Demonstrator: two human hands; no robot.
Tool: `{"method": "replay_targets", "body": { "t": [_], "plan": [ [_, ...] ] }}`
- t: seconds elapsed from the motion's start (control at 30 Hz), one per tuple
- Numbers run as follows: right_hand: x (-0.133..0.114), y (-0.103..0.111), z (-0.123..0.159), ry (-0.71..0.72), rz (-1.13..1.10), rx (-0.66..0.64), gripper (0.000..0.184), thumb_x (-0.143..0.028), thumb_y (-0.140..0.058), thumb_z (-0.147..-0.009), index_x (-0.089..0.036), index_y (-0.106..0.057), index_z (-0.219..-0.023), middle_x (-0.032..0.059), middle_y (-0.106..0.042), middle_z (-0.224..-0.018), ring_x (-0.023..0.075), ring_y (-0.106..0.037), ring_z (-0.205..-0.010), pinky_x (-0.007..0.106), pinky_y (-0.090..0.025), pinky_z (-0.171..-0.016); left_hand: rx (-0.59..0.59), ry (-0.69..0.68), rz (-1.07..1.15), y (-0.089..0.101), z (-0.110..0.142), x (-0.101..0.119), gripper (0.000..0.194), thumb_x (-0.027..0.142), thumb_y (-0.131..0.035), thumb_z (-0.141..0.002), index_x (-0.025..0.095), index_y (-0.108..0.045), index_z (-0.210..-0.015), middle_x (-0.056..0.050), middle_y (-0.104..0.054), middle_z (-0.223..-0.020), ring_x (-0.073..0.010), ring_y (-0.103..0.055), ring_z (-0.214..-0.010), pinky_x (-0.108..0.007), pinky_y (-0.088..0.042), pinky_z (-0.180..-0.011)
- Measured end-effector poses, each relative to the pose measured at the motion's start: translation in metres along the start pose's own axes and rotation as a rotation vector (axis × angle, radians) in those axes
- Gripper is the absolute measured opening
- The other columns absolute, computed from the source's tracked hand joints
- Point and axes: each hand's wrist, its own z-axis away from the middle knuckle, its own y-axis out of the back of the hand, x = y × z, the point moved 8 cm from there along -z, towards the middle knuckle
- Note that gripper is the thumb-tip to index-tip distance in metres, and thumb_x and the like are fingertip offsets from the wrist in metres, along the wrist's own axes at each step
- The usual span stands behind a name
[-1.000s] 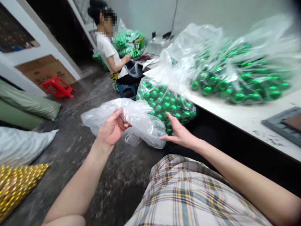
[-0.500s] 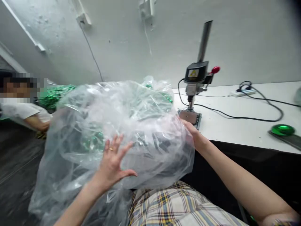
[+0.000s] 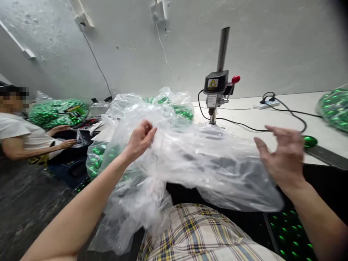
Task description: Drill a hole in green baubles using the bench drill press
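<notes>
A large clear plastic bag (image 3: 195, 163) is spread in the air above my lap in the head view. My left hand (image 3: 140, 139) is closed, pinching the bag's upper edge at the left. My right hand (image 3: 284, 154) hovers at the bag's right end, fingers apart and curled, slightly blurred; whether it touches the plastic I cannot tell. Behind the bag lies another clear bag of shiny green balls (image 3: 174, 107) on the white table (image 3: 272, 121).
A small bench press (image 3: 217, 85) with a red knob stands on the table, cables and a power strip (image 3: 265, 105) behind it. A green half-shell (image 3: 310, 141) lies near my right hand. More green balls (image 3: 333, 108) sit far right. A seated person (image 3: 24, 134) works at left.
My view swung from the floor up to the table. The crumpled bag was lifted and spread wide; my left hand went from flat on it to pinching its edge, my right moved out rightward.
</notes>
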Motion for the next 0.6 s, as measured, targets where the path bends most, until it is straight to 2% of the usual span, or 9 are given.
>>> {"method": "replay_targets", "body": {
  "t": [0.03,0.07,0.13,0.17,0.23,0.37,0.47,0.53,0.6],
  "plan": [
    [-0.043,0.017,0.011,0.263,-0.01,0.202,0.037,-0.038,-0.073,-0.084,-0.021,-0.068,-0.116,0.0161,-0.064,-0.12,0.0326,-0.054,-0.124,0.052,-0.035,-0.114,0.038,-0.027,0.013,0.0,-0.015,0.014,0.023,0.027,-0.07,-0.085,0.02,-0.05,-0.076,0.007,-0.042,-0.054,-0.0069,-0.037,-0.046,-0.018,-0.026,-0.044],
    [-0.086,0.022,0.031,0.524,-0.1,0.273,0.034,-0.029,-0.072,-0.087,-0.025,-0.065,-0.12,0.0108,-0.067,-0.11,0.0268,-0.062,-0.112,0.046,-0.046,-0.105,0.039,-0.043,0.025,-0.002,-0.028,0.025,0.022,0.024,-0.069,-0.086,0.02,-0.05,-0.077,0.007,-0.042,-0.054,-0.0064,-0.037,-0.045,-0.018,-0.025,-0.044],
    [-0.155,0.002,0.077,0.941,-0.309,-0.01,0.041,-0.035,-0.066,-0.093,-0.029,-0.059,-0.132,0.0074,-0.068,-0.108,0.0234,-0.067,-0.104,0.04,-0.056,-0.091,-0.016,-0.033,0.046,-0.009,-0.045,0.034,0.021,0.023,-0.068,-0.088,0.021,-0.049,-0.08,0.008,-0.042,-0.053,-0.006,-0.037,-0.042,-0.018,-0.024,-0.043],
    [-0.174,-0.019,0.092,0.967,-0.248,-0.193,0.05,-0.044,-0.069,-0.09,-0.029,-0.056,-0.136,0.0111,-0.066,-0.122,0.03,-0.062,-0.118,0.048,-0.055,-0.097,-0.061,-0.014,0.047,-0.013,-0.049,0.034,0.02,0.023,-0.067,-0.089,0.021,-0.049,-0.081,0.008,-0.042,-0.053,-0.006,-0.036,-0.041,-0.018,-0.023,-0.042],
    [-0.184,-0.052,0.103,0.857,-0.146,-0.393,0.056,-0.045,-0.07,-0.088,-0.024,-0.057,-0.139,0.0175,-0.06,-0.137,0.0397,-0.055,-0.129,0.062,-0.05,-0.102,-0.144,0.029,0.011,-0.017,-0.048,0.031,0.02,0.025,-0.066,-0.091,0.021,-0.048,-0.081,0.009,-0.039,-0.051,-0.0061,-0.033,-0.039,-0.019,-0.021,-0.042],
    [-0.144,-0.092,0.076,0.268,-0.523,-0.766,0.019,-0.028,-0.055,-0.091,-0.019,-0.071,-0.095,0.0065,-0.072,-0.082,0.0206,-0.071,-0.077,0.037,-0.06,-0.074,-0.246,-0.017,-0.19,-0.012,-0.024,0.039,0.025,0.04,-0.069,-0.089,0.021,-0.054,-0.085,0.005,-0.046,-0.059,-0.0102,-0.042,-0.049,-0.022,-0.031,-0.049],
    [-0.116,-0.086,0.047,-0.108,-0.792,-0.826,0.025,-0.032,-0.059,-0.088,-0.02,-0.07,-0.107,-0.0005,-0.063,-0.066,0.0144,-0.065,-0.057,0.027,-0.056,-0.059,-0.127,-0.262,-0.339,0.004,0.01,0.08,0.049,0.059,-0.079,-0.075,0.021,-0.059,-0.098,-0.003,-0.06,-0.087,-0.0206,-0.059,-0.082,-0.032,-0.049,-0.073],
    [-0.112,-0.068,0.028,-0.081,-0.791,-0.753,0.037,-0.035,-0.059,-0.09,-0.025,-0.066,-0.125,-0.0021,-0.063,-0.068,0.0126,-0.061,-0.053,0.026,-0.054,-0.054,-0.074,-0.448,-0.418,0.003,0.045,0.11,0.065,0.073,-0.079,-0.065,0.023,-0.059,-0.102,-0.006,-0.062,-0.102,-0.0268,-0.059,-0.099,-0.041,-0.051,-0.088],
    [-0.113,-0.04,0.014,0.144,-0.621,-0.539,0.038,-0.037,-0.053,-0.095,-0.03,-0.063,-0.132,-0.0002,-0.069,-0.082,0.0131,-0.064,-0.06,0.027,-0.056,-0.057,-0.208,-0.542,-0.506,-0.021,0.084,0.12,0.073,0.082,-0.072,-0.062,0.024,-0.061,-0.103,-0.007,-0.063,-0.101,-0.0283,-0.059,-0.097,-0.045,-0.052,-0.09]
  ]
}}
